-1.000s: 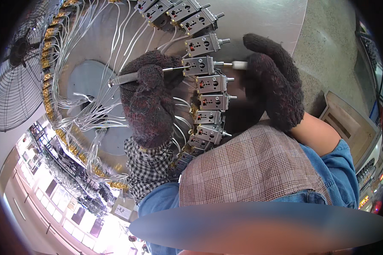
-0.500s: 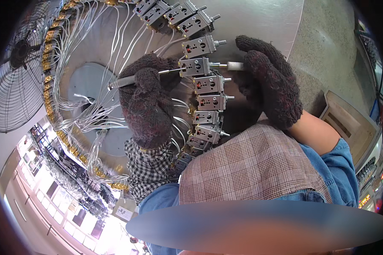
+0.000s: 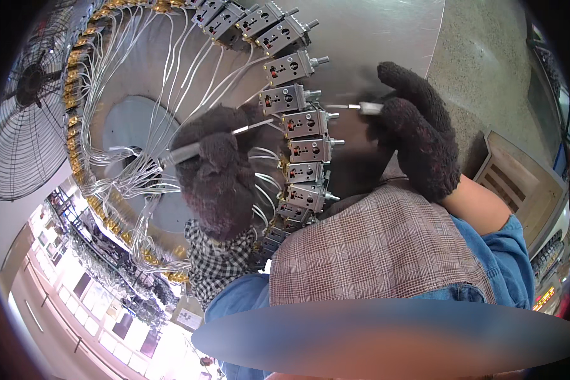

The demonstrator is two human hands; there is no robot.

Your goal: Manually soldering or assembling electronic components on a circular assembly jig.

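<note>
My left hand (image 3: pixel 215 174), in a dark knitted glove, is closed around the grey handle of a screwdriver (image 3: pixel 183 154). Its thin shaft points right, the tip close to the left side of a small grey metal box (image 3: pixel 305 124) with slots and a threaded shaft. From the right, my gloved right hand (image 3: pixel 424 136) grips a second slim driver (image 3: pixel 371 108) by its pale handle, between thumb and fingers. That driver's thin rod points left, just above this box's shaft; whether it touches cannot be told. Another such box (image 3: pixel 282 99) sits directly above.
Several similar metal boxes line the curved edge of a round metal table (image 3: pixel 190 76). White wires (image 3: pixel 139 174) run from them towards brass fittings (image 3: pixel 73 120) along the far left rim. A caged fan (image 3: pixel 28 88) stands at left, a wooden seat (image 3: pixel 516 183) at right.
Both drivers have come away from the upper box. The right one shifted right and slightly down; the left one's tip dropped towards the box below. The boxes moved slightly left in the view.
</note>
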